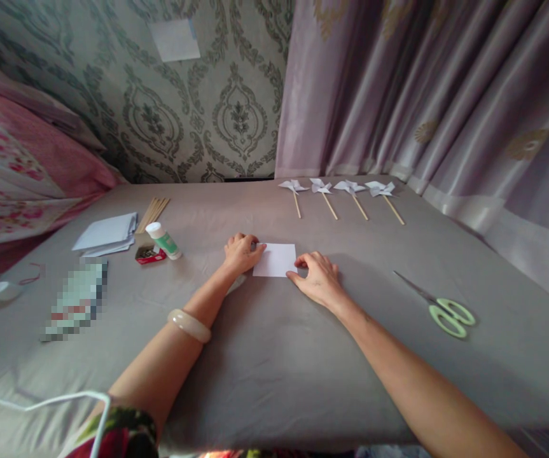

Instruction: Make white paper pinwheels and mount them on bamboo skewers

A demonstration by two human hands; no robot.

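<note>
A small white paper sheet [275,259] lies flat on the grey cloth-covered surface [274,356]. My left hand [240,252] rests at its left edge, fingers curled and pressing on the paper's upper left corner. My right hand [318,277] sits at the lower right corner, thumb and fingers pinched against the edge. A pale bangle [189,325] circles my left forearm.
Several white paper pinwheels on wooden sticks [341,196] lie in a row at the back. Green-handled scissors [439,308] lie to the right. At the left are a glue bottle [163,240], a small red box [149,254], a paper stack [107,233] and wooden sticks [154,210].
</note>
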